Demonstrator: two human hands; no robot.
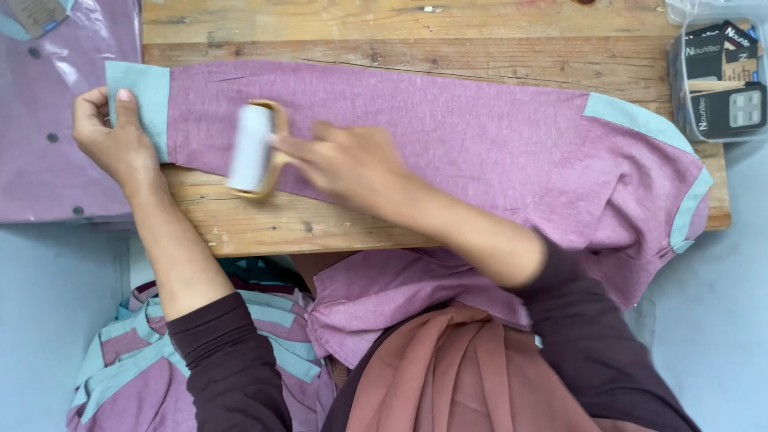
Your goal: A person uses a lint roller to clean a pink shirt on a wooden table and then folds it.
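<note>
A pink-purple shirt (448, 136) with pale teal trim lies spread across a wooden board (384, 32), one long sleeve stretched to the left. My left hand (116, 140) pinches the sleeve's teal cuff (144, 100) at the board's left edge. My right hand (348, 164) grips the wooden handle of a lint roller (252, 148), whose white roll rests on the sleeve just right of the cuff. The roller and hand look blurred.
A bagged shirt of the same colour (56, 120) lies at the left. A clear plastic box (720, 80) of dark tags stands at the top right. More pink and teal garments (136, 360) are heaped below the board near my lap.
</note>
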